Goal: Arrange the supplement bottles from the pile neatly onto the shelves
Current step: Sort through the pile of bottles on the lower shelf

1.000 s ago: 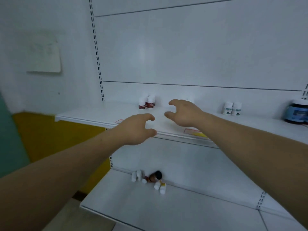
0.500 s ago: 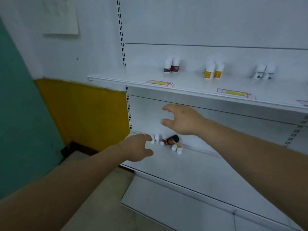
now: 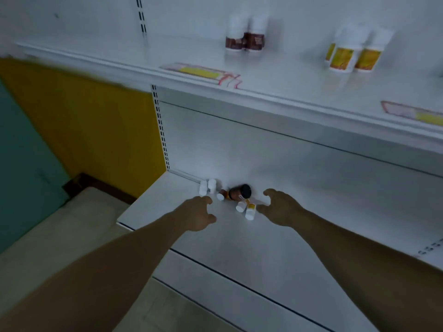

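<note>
- The left hand (image 3: 199,214) is held low over the lower shelf (image 3: 239,245), at 7 o'clock of the pile (image 3: 236,196). Its fingers are loosely curled with the thumb apart, and nothing is held. The pose is judged to be readied for a grab at the nearest bottles.
- Two white bottles (image 3: 207,186) are found at the pile's 10 o'clock edge, just beside each other and close to the back panel. Whether they are upright or tipped cannot be told.
- The brown bottle (image 3: 237,192) is laid on its side in the middle of the pile, black cap toward 3 o'clock. Being round and tipped, it is likely to roll if nudged.
- The red-labelled bottles (image 3: 244,40) are set upright as a close pair on the upper shelf (image 3: 287,89), at 12 o'clock of the pile. Like appears to be grouped with like.
- A small yellow-labelled bottle (image 3: 250,210) is tipped over at the pile's 5 o'clock edge, with a white-capped bottle (image 3: 241,206) against it.
- The right hand (image 3: 280,208) is held at 3 o'clock of the pile, thumb and fingers spread wide in an open curve. Nothing is held, and the thumb tip is just beside the small yellow-labelled bottle.
- The yellow-labelled group (image 3: 352,56) is stood together on the upper shelf at 1 o'clock. The small one below is judged to belong there, and the pile is not yet shelved.
</note>
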Demonstrator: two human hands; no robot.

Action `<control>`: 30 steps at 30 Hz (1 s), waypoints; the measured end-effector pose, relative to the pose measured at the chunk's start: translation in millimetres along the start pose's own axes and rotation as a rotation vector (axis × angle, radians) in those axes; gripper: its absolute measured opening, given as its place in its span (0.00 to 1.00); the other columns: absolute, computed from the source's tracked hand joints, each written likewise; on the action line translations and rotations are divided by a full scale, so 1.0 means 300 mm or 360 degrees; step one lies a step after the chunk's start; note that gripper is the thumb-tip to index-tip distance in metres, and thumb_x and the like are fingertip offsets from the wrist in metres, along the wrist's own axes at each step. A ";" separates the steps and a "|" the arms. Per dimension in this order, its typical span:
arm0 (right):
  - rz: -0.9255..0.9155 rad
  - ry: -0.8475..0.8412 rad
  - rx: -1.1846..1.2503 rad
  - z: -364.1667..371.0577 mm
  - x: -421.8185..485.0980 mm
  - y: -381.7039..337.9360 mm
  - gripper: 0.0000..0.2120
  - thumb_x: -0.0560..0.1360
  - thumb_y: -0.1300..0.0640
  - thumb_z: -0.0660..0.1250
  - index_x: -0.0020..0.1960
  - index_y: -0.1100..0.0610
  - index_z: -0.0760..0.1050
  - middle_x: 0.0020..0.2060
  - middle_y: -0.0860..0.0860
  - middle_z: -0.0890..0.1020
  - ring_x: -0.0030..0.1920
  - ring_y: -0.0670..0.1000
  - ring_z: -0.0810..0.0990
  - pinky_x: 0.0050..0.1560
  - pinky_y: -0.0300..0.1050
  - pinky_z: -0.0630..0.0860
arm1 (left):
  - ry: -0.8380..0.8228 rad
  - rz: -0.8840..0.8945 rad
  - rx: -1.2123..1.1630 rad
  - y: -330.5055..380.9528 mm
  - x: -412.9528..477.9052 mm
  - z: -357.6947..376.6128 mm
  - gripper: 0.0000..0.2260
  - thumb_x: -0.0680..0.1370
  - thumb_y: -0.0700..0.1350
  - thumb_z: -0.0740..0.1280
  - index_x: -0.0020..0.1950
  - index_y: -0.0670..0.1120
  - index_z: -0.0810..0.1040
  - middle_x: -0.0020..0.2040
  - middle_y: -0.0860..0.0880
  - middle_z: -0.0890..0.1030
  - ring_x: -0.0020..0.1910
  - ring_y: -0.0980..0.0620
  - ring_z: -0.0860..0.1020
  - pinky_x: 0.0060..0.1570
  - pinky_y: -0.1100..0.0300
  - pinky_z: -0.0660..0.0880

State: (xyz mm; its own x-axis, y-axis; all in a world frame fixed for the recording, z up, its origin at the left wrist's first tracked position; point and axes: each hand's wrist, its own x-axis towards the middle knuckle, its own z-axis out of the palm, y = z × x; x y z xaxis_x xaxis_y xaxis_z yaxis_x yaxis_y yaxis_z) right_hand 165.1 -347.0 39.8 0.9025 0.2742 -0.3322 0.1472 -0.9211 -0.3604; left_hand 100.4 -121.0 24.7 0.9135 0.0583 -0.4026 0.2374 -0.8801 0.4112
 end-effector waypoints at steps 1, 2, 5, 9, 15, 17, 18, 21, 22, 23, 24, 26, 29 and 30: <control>0.0018 -0.0005 0.0014 0.027 0.041 0.015 0.30 0.78 0.45 0.62 0.75 0.57 0.59 0.69 0.58 0.69 0.66 0.57 0.70 0.57 0.44 0.67 | 0.0004 -0.0010 -0.0017 -0.010 0.044 0.018 0.29 0.76 0.54 0.66 0.74 0.48 0.62 0.73 0.45 0.65 0.67 0.46 0.69 0.65 0.55 0.67; 0.0027 -0.0007 0.0014 0.053 0.074 0.026 0.29 0.78 0.46 0.62 0.74 0.58 0.60 0.68 0.58 0.70 0.65 0.57 0.71 0.54 0.43 0.67 | 0.0005 -0.0013 -0.0019 -0.019 0.084 0.035 0.29 0.76 0.54 0.66 0.74 0.47 0.61 0.73 0.45 0.65 0.67 0.46 0.69 0.65 0.55 0.67; 0.0017 -0.0005 0.0001 0.141 0.172 0.060 0.28 0.78 0.48 0.64 0.73 0.59 0.61 0.67 0.59 0.70 0.64 0.57 0.72 0.54 0.42 0.67 | -0.0006 -0.0001 -0.0031 -0.047 0.198 0.087 0.30 0.77 0.53 0.66 0.75 0.47 0.60 0.74 0.44 0.63 0.69 0.44 0.68 0.66 0.55 0.66; 0.0026 0.0087 0.0042 0.268 0.281 0.095 0.29 0.76 0.48 0.65 0.72 0.58 0.61 0.64 0.59 0.71 0.62 0.58 0.73 0.55 0.43 0.69 | 0.0074 0.0142 -0.0121 -0.054 0.337 0.171 0.27 0.78 0.49 0.66 0.75 0.50 0.61 0.74 0.45 0.64 0.68 0.45 0.69 0.64 0.56 0.68; -0.0027 0.0143 -0.0152 0.430 0.364 0.173 0.28 0.77 0.45 0.60 0.74 0.45 0.56 0.63 0.55 0.71 0.62 0.58 0.72 0.60 0.53 0.72 | 0.0098 0.0554 -0.0050 -0.021 0.538 0.359 0.28 0.76 0.40 0.64 0.74 0.52 0.62 0.69 0.45 0.68 0.61 0.44 0.72 0.61 0.49 0.71; -0.0043 0.0218 -0.0164 0.452 0.356 0.200 0.26 0.77 0.44 0.61 0.73 0.45 0.58 0.61 0.53 0.73 0.61 0.57 0.73 0.58 0.51 0.72 | 0.0145 0.0577 0.0127 -0.017 0.585 0.411 0.29 0.76 0.42 0.63 0.76 0.53 0.59 0.73 0.46 0.64 0.68 0.43 0.66 0.65 0.48 0.68; -0.0041 0.0269 -0.0138 0.456 0.348 0.210 0.25 0.77 0.44 0.61 0.71 0.46 0.60 0.60 0.53 0.74 0.60 0.56 0.73 0.57 0.50 0.72 | 0.0188 0.0584 0.0259 -0.013 0.602 0.430 0.30 0.76 0.44 0.63 0.76 0.54 0.57 0.74 0.47 0.62 0.70 0.42 0.63 0.65 0.47 0.67; -0.0040 0.0366 -0.0021 0.464 0.333 0.239 0.20 0.77 0.47 0.61 0.68 0.50 0.64 0.56 0.55 0.77 0.57 0.57 0.75 0.55 0.48 0.73 | 0.0302 0.0623 0.0330 0.002 0.625 0.465 0.28 0.77 0.49 0.62 0.75 0.56 0.57 0.73 0.49 0.63 0.71 0.42 0.60 0.64 0.47 0.66; -0.0037 0.0385 0.0013 0.467 0.330 0.248 0.19 0.77 0.49 0.61 0.67 0.51 0.65 0.55 0.55 0.77 0.56 0.57 0.75 0.54 0.47 0.73 | 0.0349 0.0639 0.0245 0.009 0.621 0.473 0.26 0.77 0.50 0.63 0.74 0.56 0.61 0.71 0.49 0.65 0.69 0.43 0.62 0.64 0.47 0.67; -0.0029 0.0393 0.0048 0.468 0.324 0.254 0.18 0.78 0.51 0.60 0.67 0.51 0.66 0.54 0.55 0.76 0.56 0.57 0.75 0.53 0.47 0.72 | 0.0388 0.0641 0.0151 0.014 0.613 0.481 0.24 0.77 0.51 0.65 0.72 0.54 0.65 0.69 0.48 0.68 0.67 0.44 0.64 0.63 0.48 0.68; -0.0013 0.0394 0.0083 0.469 0.315 0.256 0.18 0.78 0.52 0.60 0.67 0.51 0.66 0.54 0.56 0.75 0.55 0.57 0.75 0.52 0.46 0.71 | 0.0420 0.0626 0.0088 0.018 0.599 0.487 0.21 0.77 0.51 0.65 0.69 0.52 0.68 0.66 0.47 0.70 0.64 0.44 0.67 0.61 0.50 0.68; 0.0042 0.0381 0.0171 0.464 0.285 0.255 0.17 0.79 0.54 0.59 0.67 0.50 0.67 0.55 0.56 0.73 0.53 0.56 0.75 0.50 0.43 0.71 | 0.0482 0.0567 0.0079 0.016 0.559 0.492 0.16 0.78 0.49 0.64 0.65 0.49 0.70 0.61 0.44 0.72 0.59 0.44 0.70 0.58 0.53 0.68; 0.0118 0.0385 0.0405 0.441 0.218 0.235 0.14 0.79 0.57 0.58 0.63 0.49 0.73 0.55 0.55 0.69 0.44 0.54 0.76 0.44 0.42 0.73 | 0.0481 0.0491 -0.0156 -0.002 0.467 0.473 0.15 0.79 0.44 0.62 0.65 0.46 0.68 0.55 0.43 0.73 0.52 0.43 0.73 0.52 0.54 0.69; 0.0131 0.0422 0.0524 0.430 0.191 0.223 0.12 0.79 0.58 0.59 0.60 0.50 0.76 0.54 0.55 0.69 0.42 0.53 0.76 0.42 0.41 0.74 | 0.0456 0.0436 -0.0346 -0.006 0.422 0.455 0.14 0.78 0.43 0.63 0.64 0.45 0.68 0.52 0.44 0.73 0.49 0.44 0.74 0.49 0.55 0.70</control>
State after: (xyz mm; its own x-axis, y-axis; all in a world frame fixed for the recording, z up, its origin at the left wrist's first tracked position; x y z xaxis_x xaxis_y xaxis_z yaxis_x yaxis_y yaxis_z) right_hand 174.5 -357.4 -115.9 0.9850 0.0832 -0.1514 -0.0279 -0.7880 -0.6150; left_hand 170.6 -176.4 -138.7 0.9997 -0.0078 -0.0248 0.0101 -0.7635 0.6457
